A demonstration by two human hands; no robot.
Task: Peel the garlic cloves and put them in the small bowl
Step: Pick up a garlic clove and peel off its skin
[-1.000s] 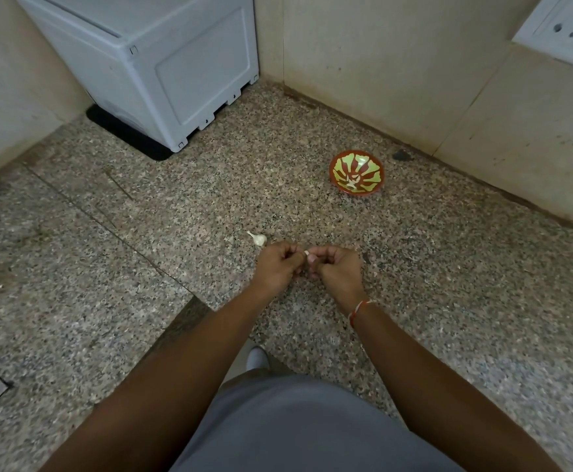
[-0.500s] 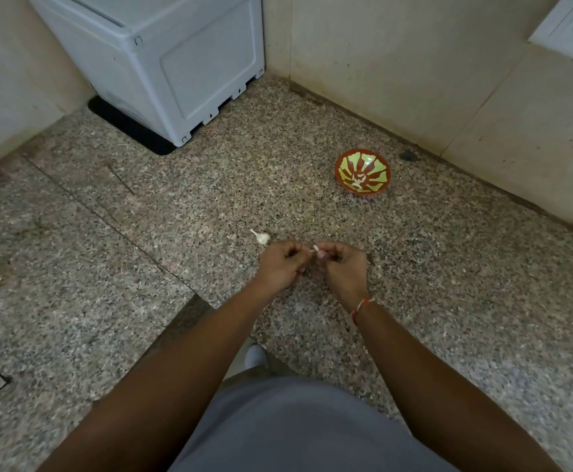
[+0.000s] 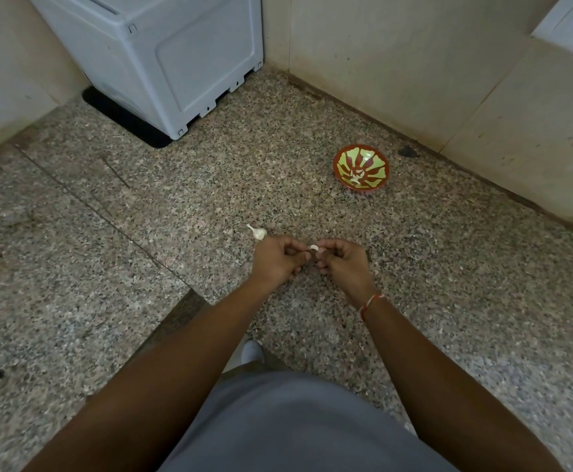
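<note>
So the clove (image 3: 313, 248) is pinched between both hands right now, held up over the granite floor (image 3: 142, 267) in front of the person. The left hand (image 3: 276, 258) has its fingers curled in around one end, and the right hand (image 3: 341, 262) is curled the same way on the other end. Compared with a second ago, a bit more pale clove is exposed in the gap between the two thumbs, and the hands are spread very slightly apart. That's probably the skin being worked loose, though honestly the clove is too small to tell how much papery skin is left on it.

Nothing else on the floor has been shifted. A second garlic piece (image 3: 259, 233) with its little stem is lying just beyond the left hand, untouched, same spot as before. The small bowl (image 3: 361, 167), red with green stripes, is parked well apart near the wall, and something pale can be seen at its bottom, maybe a clove already dropped in, but it can't be confirmed.

So the job is judged to be mid-way: one clove is being peeled, one is waiting, and a reach forward and to the right will be needed once the skin is off.
</note>
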